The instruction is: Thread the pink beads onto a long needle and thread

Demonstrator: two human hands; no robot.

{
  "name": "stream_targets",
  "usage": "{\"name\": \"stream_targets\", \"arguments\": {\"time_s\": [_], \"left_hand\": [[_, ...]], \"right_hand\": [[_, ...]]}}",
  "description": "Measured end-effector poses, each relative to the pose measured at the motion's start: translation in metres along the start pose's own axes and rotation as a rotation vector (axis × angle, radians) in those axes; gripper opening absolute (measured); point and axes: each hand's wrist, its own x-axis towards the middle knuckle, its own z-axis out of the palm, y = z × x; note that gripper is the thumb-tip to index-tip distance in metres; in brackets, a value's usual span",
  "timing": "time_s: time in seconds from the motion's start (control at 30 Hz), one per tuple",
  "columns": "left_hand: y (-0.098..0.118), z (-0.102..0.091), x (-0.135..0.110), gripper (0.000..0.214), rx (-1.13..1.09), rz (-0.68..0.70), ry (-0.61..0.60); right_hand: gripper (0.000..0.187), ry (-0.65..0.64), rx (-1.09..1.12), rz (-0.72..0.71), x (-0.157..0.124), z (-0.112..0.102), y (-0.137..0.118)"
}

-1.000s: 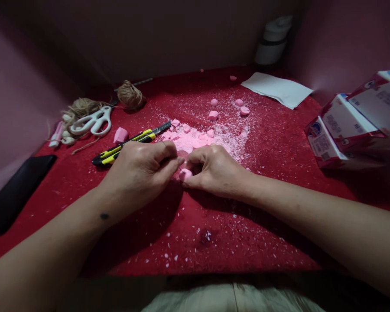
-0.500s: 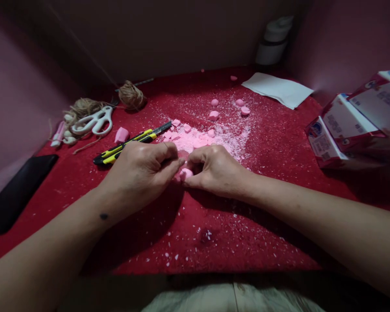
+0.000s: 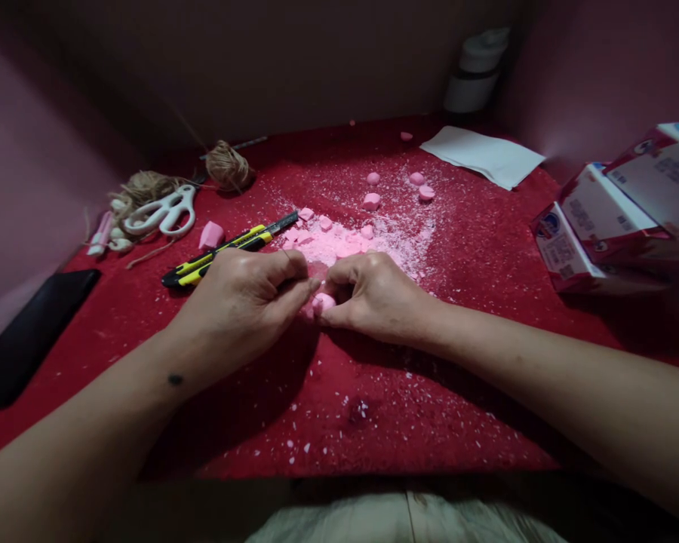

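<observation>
My left hand [image 3: 243,302] and my right hand [image 3: 373,296] meet at the middle of a red cloth [image 3: 328,407]. Between their fingertips sits a small rounded pink piece [image 3: 321,303], pinched from both sides. My left thumb and forefinger press on its left side; my right fingers curl around its right side. Just behind the hands lies a heap of pink shavings and chunks [image 3: 339,241]. Most of the piece is hidden by my fingers.
Two yellow-black utility knives [image 3: 226,247] lie left of the heap. White scissors [image 3: 161,211], twine [image 3: 226,166] and a pink block [image 3: 210,234] are at back left. Small pink pieces [image 3: 372,200], white paper [image 3: 483,154], printed cartons [image 3: 616,219], a black phone [image 3: 28,335].
</observation>
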Motion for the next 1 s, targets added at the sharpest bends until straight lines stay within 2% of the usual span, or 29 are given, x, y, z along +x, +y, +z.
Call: {"name": "stream_targets", "arguments": {"time_s": [0.13,0.3,0.43,0.63,0.77,0.9,1.0], "left_hand": [[0.008,-0.001,-0.002,0.020,-0.071,0.044,-0.073],[0.007,0.004,0.003,0.022,-0.082,-0.048,-0.026],[0.000,0.002,0.004,0.021,-0.037,-0.050,0.002],[0.009,0.002,0.002,0.025,-0.112,-0.084,-0.095],[0.009,0.008,0.006,0.023,-0.103,-0.138,-0.052],[0.002,0.007,0.007,0.023,-0.055,-0.123,-0.008],[0.004,0.003,0.004,0.023,-0.068,-0.120,-0.051]], "right_hand": [[0.008,-0.013,-0.012,-0.003,0.001,0.000,0.001],[0.013,-0.013,-0.031,0.011,0.000,-0.001,0.001],[0.016,-0.037,0.003,0.036,0.000,-0.002,-0.002],[0.014,-0.043,0.019,0.045,0.000,-0.002,-0.003],[0.010,-0.058,0.040,0.045,-0.001,-0.002,-0.002],[0.010,-0.067,0.080,0.039,-0.002,-0.002,-0.002],[0.012,-0.059,0.087,0.044,-0.001,-0.001,-0.001]]}}
